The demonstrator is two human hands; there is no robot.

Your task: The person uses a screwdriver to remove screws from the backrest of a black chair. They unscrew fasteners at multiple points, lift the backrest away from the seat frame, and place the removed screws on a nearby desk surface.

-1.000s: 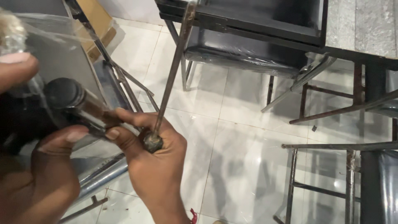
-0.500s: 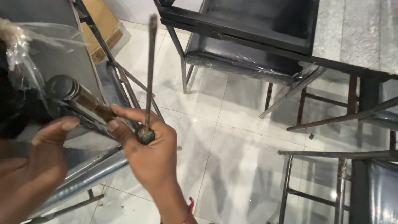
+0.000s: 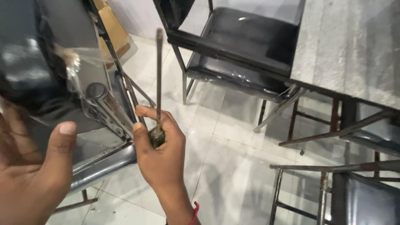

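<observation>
The right hand (image 3: pixel 160 156) is wrapped tight around the dark handle of a long screwdriver (image 3: pixel 158 79), shaft pointing straight up, tip clear of everything. The left hand (image 3: pixel 39 175) is spread wide, thumb up, palm against the underside of a tipped chair (image 3: pixel 50 83) with its shiny black seat wrapped in clear plastic. A round-capped metal leg (image 3: pixel 102 102) juts out just beside the screwdriver hand. By the look of it, this is the moment between bracing and working: the tool is gripped but not engaged. Any next move would call for turning that tip down onto a fastening on the frame. Beyond lie white floor tiles (image 3: pixel 233 166), another black chair (image 3: pixel 246 46) and a grey desk (image 3: pixel 350 46).
</observation>
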